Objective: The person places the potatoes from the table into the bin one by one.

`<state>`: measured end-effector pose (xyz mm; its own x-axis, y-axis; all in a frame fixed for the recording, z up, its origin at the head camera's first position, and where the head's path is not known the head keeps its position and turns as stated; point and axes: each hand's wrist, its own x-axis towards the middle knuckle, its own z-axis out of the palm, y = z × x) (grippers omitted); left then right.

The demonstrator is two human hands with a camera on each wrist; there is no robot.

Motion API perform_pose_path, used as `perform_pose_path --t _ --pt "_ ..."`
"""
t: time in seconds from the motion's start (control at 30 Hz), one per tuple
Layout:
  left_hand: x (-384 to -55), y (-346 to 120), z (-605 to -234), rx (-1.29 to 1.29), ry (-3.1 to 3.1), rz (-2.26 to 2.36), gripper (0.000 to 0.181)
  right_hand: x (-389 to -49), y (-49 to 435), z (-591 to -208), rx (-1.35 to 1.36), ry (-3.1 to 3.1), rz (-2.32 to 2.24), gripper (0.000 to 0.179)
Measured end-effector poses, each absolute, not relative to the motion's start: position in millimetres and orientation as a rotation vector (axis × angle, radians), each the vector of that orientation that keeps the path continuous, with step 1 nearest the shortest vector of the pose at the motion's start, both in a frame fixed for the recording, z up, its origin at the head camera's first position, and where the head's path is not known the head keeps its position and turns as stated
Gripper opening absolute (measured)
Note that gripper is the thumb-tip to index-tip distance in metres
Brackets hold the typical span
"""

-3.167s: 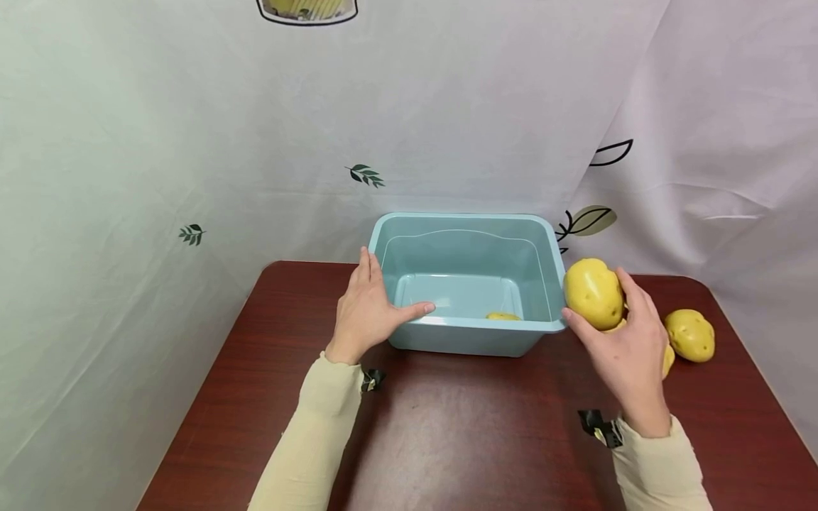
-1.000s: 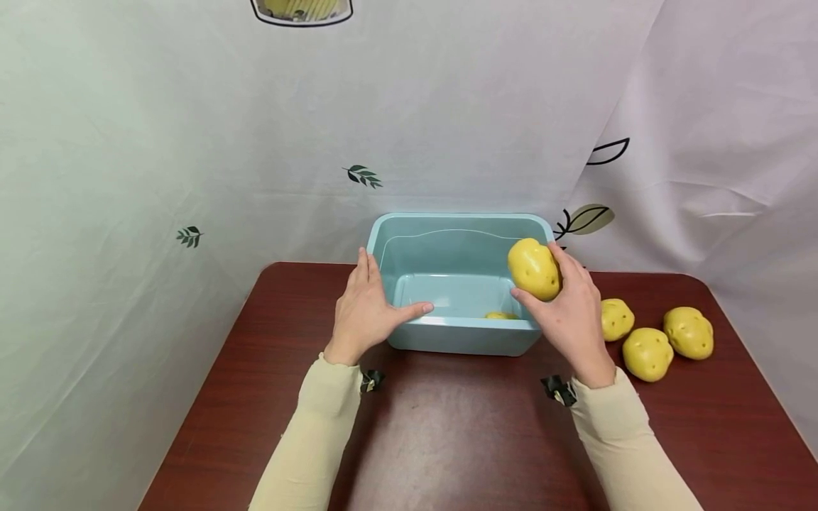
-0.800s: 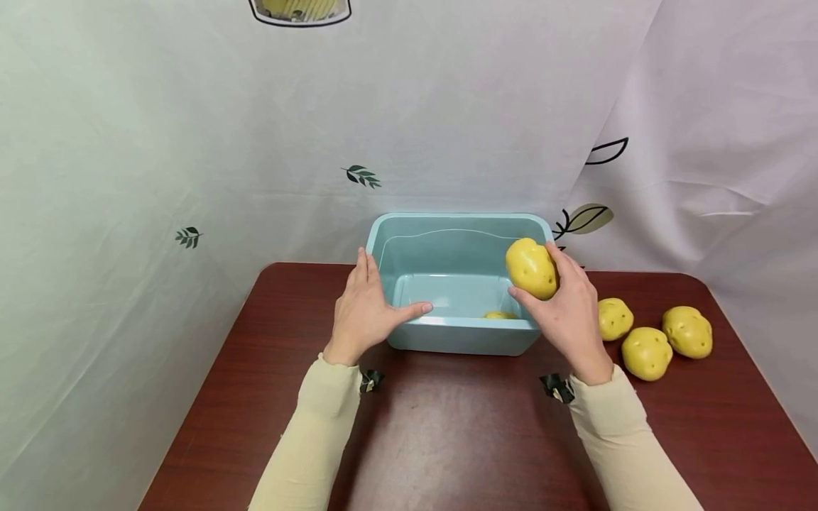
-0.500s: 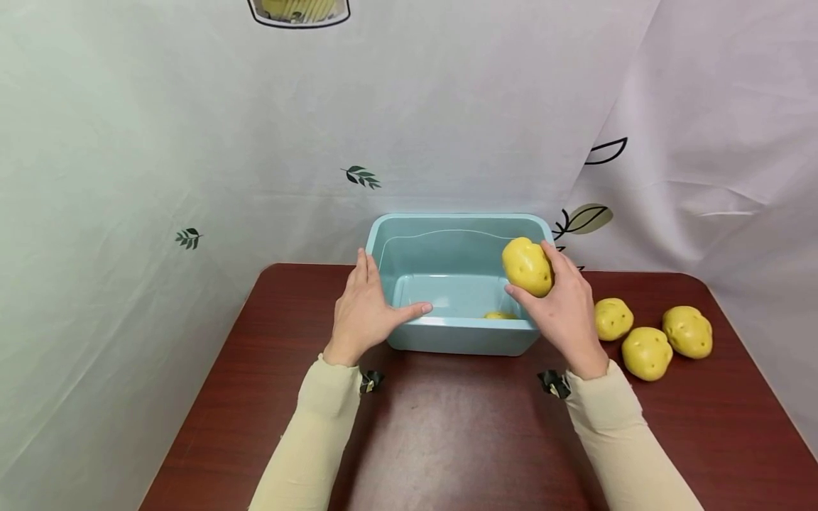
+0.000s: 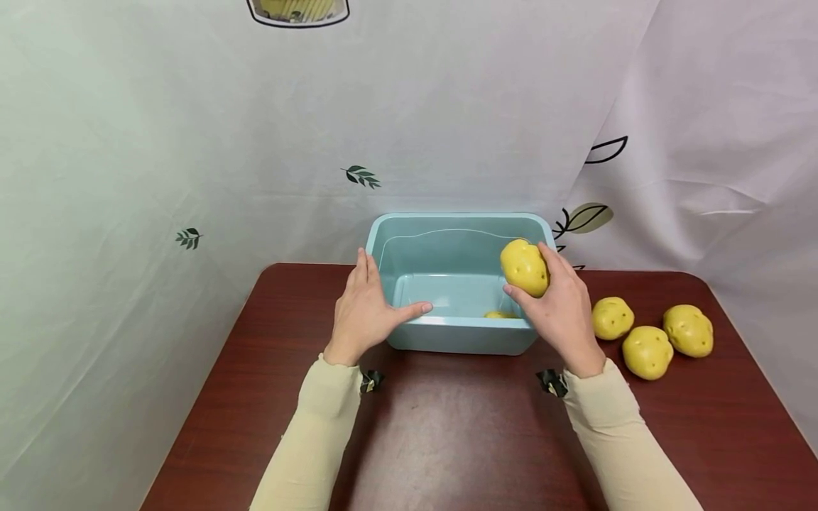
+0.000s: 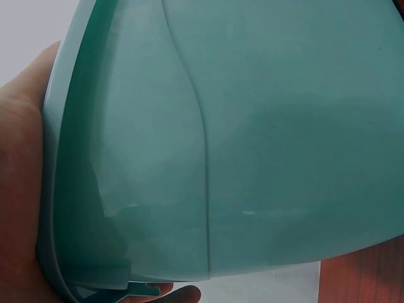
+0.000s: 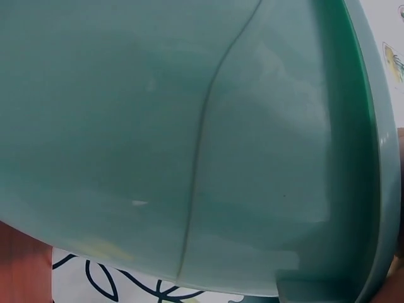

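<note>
Held potato: yellow, lumpy, dotted with small dark pits; seen in the head view against the right part of the tub's opening, its height above the floor of the tub not clear.
Right hand: pinching the held potato, thumb at its near side and fingers at its far right side.
Tub: pale blue-green, rectangular, with a rolled rim; upright on the table, its long side facing the person. A curved line runs across the wall in both wrist views.
Potato in the tub: lying toward the front right; only its top shows above the near rim.
Left hand: at the tub's front left corner, fingers straight and close together along the left side, thumb spread over the front rim.
Potatoes on the table: three, grouped to the right of the tub; an inner potato nearest the tub, a front potato nearest the person, and an outer potato farthest right.
Sleeves: cream, one on each forearm; a black strap shows at each wrist.
Table: dark red-brown, wood-grained, with rounded far corners.
Backdrop: pale cloth printed with leaves.
</note>
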<state>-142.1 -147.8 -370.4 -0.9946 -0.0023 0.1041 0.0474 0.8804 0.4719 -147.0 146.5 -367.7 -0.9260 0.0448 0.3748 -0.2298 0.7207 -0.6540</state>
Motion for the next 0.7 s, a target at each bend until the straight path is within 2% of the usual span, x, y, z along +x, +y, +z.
perform_pose_path --t 0.5,0.7 --pt "-141.8 -147.5 -370.5 -0.040 -2.951 -0.741 0.142 -148.5 148.7 -368.5 0.201 -2.649 0.996 0.081" --pt "-141.7 -148.2 -370.8 -0.037 -2.955 -0.737 0.142 -147.6 150.3 -368.9 0.218 -2.613 1.015 0.075"
